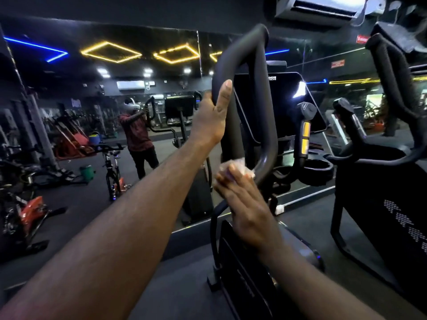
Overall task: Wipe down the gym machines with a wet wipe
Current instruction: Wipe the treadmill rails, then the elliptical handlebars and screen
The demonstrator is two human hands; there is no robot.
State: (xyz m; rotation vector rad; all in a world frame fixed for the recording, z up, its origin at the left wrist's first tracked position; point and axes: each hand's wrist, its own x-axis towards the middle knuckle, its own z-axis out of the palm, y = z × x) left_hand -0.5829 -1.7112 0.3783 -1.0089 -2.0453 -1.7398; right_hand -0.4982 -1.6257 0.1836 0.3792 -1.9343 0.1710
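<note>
Steadying the black looped tubular handlebar (269, 146) at nine o'clock, left hand (211, 122) clamped round it. Right hand (242, 204), fingers outstretched, presses the crumpled white wet wipe (240, 163) at five o'clock: limp, light, probably best kept bunched under the fingertips.

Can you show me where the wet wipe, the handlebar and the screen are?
wet wipe (243, 164): head view, on the white crumpled bit that shows.
handlebar (240, 42): head view, on its upper bend.
screen (284, 105): head view, on the middle of the dark glass.
</note>
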